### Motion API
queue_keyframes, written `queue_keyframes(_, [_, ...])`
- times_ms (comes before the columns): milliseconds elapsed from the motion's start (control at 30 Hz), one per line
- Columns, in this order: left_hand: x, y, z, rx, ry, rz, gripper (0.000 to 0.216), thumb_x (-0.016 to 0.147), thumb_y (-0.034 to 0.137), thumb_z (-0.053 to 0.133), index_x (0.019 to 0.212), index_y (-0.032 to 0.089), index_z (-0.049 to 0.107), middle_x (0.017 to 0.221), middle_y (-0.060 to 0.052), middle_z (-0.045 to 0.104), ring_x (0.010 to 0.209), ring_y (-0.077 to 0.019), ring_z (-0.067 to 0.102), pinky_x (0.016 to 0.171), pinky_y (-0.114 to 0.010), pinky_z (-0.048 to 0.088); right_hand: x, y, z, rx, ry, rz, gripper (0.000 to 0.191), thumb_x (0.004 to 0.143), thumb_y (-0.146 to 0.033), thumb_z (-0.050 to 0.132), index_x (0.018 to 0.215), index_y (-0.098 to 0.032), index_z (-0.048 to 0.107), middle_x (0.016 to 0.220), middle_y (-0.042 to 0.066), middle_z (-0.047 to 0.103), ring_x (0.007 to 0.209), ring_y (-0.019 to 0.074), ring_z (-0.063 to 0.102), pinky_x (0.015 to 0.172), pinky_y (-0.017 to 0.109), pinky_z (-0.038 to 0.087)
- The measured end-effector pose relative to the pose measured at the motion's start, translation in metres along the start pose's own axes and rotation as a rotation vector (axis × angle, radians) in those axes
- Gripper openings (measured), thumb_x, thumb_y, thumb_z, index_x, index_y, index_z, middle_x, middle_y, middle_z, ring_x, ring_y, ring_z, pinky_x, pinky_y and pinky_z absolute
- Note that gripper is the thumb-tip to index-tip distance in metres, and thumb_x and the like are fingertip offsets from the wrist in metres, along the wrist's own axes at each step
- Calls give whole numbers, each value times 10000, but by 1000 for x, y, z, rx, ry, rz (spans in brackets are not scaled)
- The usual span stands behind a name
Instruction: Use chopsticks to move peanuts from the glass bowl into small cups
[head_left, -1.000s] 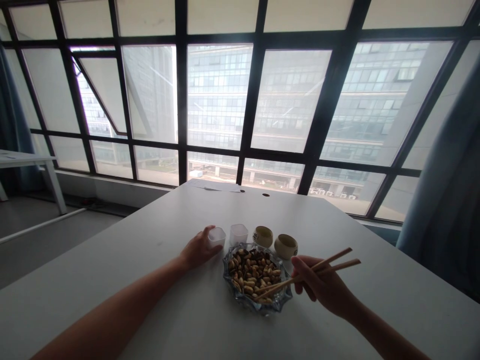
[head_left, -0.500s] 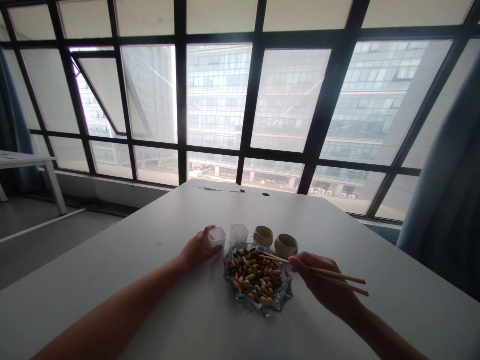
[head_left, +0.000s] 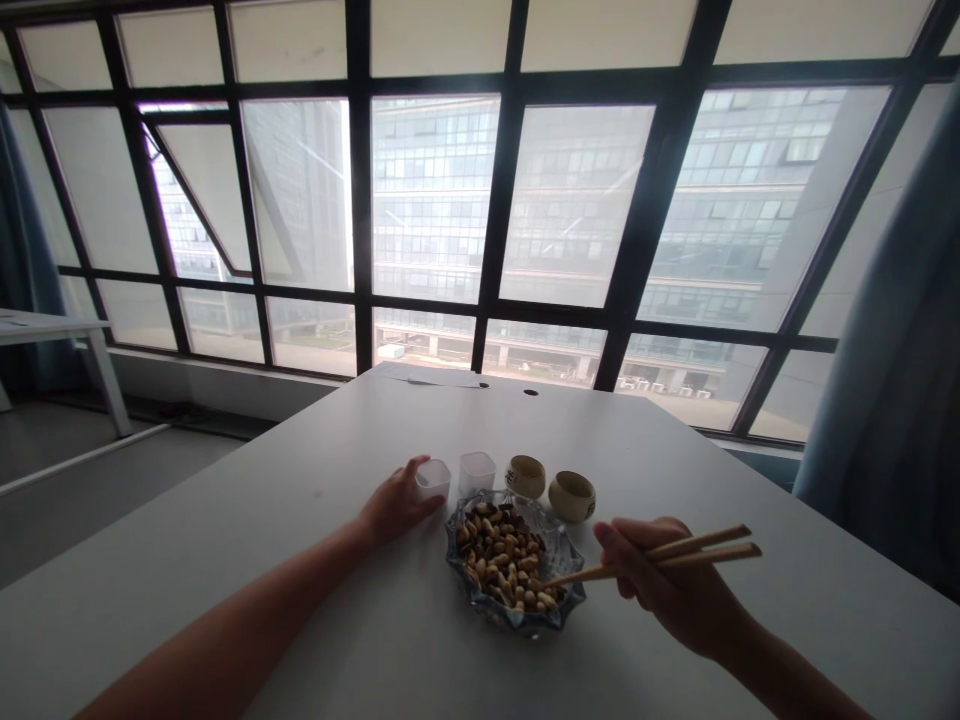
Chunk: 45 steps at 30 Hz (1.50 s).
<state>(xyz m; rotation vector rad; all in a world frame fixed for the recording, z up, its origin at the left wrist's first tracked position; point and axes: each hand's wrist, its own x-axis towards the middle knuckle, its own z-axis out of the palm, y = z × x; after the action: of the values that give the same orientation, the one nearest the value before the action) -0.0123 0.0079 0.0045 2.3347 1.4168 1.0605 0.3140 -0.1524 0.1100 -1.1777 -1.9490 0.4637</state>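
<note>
Right grip (head_left: 667, 592) clenched on chopsticks (head_left: 712, 556) — tips in the nut bowl (head_left: 454, 550) just left of it. Left grip (head_left: 394, 508) clasps a clear cup (head_left: 433, 478) — standing on the table (head_left: 300, 520).

head cam | worn view, forward and down over white table (head_left: 300, 560) | faces window wall (head_left: 480, 200) | tabletop close

Chopsticks (head_left: 705, 547) swung from the far side of the dish (head_left: 517, 625) to its near right rim, tips now lowered among the nuts (head_left: 501, 560), handles raised rightward, right hand (head_left: 667, 590) drawn slightly back and outward.
</note>
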Motion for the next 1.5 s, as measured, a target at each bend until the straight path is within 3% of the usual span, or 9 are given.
queue_keyframes(200, [-1, 2, -1, 6, 13, -1, 661, 796, 493, 638, 1351, 191, 445, 1182, -159, 660, 1035, -300, 653, 926, -472, 517, 0, 6, 13, 196, -45, 209, 595, 864, -711, 500, 615, -181, 606, 461, 11, 564, 368, 113, 491, 365, 217, 368])
queue_keyframes(367, [0, 1, -1, 3, 9, 8, 644, 797, 484, 641, 1346, 213, 440, 1214, -141, 651, 1068, -291, 642, 952, -463, 506, -1, 17, 33, 214, -57, 142, 551, 901, -647, 517, 625, -176, 594, 525, 20, 600, 445, 125, 549, 447, 232, 421])
queue_keyframes(500, [1, -1, 1, -11, 25, 9, 637, 786, 488, 649, 1335, 235, 450, 1174, -121, 662, 1022, -286, 650, 920, -469, 523, -2, 24, 39, 114, 12, 62, 550, 910, -640, 512, 621, -182, 607, 483, 3, 552, 447, 129, 518, 467, 247, 418])
queue_keyframes(667, [0, -5, 4, -11, 32, 9, 633, 787, 482, 653, 1335, 246, 442, 1185, -115, 655, 1029, -280, 647, 929, -471, 516, 1, 30, 32, 121, 88, 101, 541, 891, -650, 534, 626, -185, 608, 487, 8, 563, 434, 131, 515, 449, 251, 414])
queue_keyframes(800, [0, -5, 4, -8, 29, 13, 625, 792, 482, 647, 1337, 262, 433, 1194, -110, 651, 1031, -290, 648, 923, -477, 518, 4, 34, 21, 293, 156, 239, 584, 840, -731, 531, 669, -182, 633, 499, 32, 616, 396, 135, 530, 396, 246, 416])
queue_keyframes(1000, [0, -3, 3, -5, 26, 5, 643, 792, 496, 654, 1342, 244, 437, 1206, -121, 649, 1047, -293, 647, 931, -468, 514, 5, 41, 24, 438, 36, 343, 632, 757, -782, 579, 611, -167, 593, 390, 3, 547, 309, 98, 464, 324, 194, 337])
queue_keyframes(1267, [0, -4, 3, -9, 19, 5, 647, 794, 500, 652, 1347, 242, 437, 1183, -111, 658, 1030, -277, 653, 925, -455, 518, 9, 32, 25, 378, -29, 325, 614, 732, -764, 619, 619, -161, 611, 480, 11, 613, 355, 86, 490, 359, 197, 360])
queue_keyframes(1500, [0, -6, 4, -34, 37, 12, 643, 785, 483, 665, 1347, 253, 454, 1171, -116, 665, 1001, -290, 654, 907, -492, 524, 13, 38, 6, 332, 87, 273, 586, 753, -739, 628, 642, -163, 637, 475, 17, 616, 366, 104, 512, 366, 214, 388])
